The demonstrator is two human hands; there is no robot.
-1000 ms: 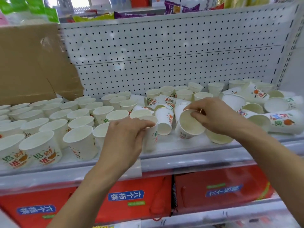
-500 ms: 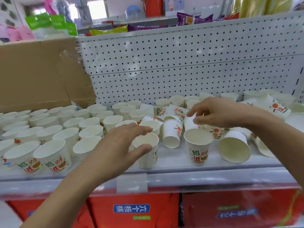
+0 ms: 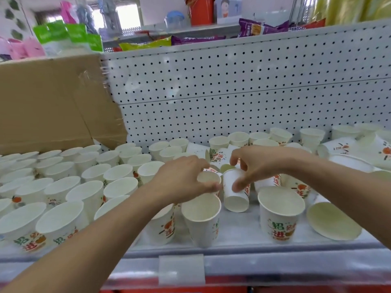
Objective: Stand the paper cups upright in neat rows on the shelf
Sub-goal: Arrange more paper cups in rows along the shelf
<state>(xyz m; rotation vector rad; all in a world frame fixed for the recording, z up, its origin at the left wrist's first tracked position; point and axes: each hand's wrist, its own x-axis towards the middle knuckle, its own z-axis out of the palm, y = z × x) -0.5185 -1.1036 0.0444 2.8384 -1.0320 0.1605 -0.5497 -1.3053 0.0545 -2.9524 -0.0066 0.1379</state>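
Left hand (image 3: 182, 180) reaches farther back, pinching an upright cup (image 3: 208, 179); right hand (image 3: 262, 163) grips a tipped cup (image 3: 234, 195); rows (image 3: 63, 187) half done, jumble (image 3: 338, 149) remains.

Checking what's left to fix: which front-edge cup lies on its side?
The rightmost front cup, its open mouth facing the camera; the other front-row cups stand upright.

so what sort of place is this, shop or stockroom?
Most likely a small shop aisle: a white perforated metal back panel, a clear plastic price-tag holder on the front edge of the grey shelf, and bright snack packets stocked above. Printed white paper cups crowd the shelf.
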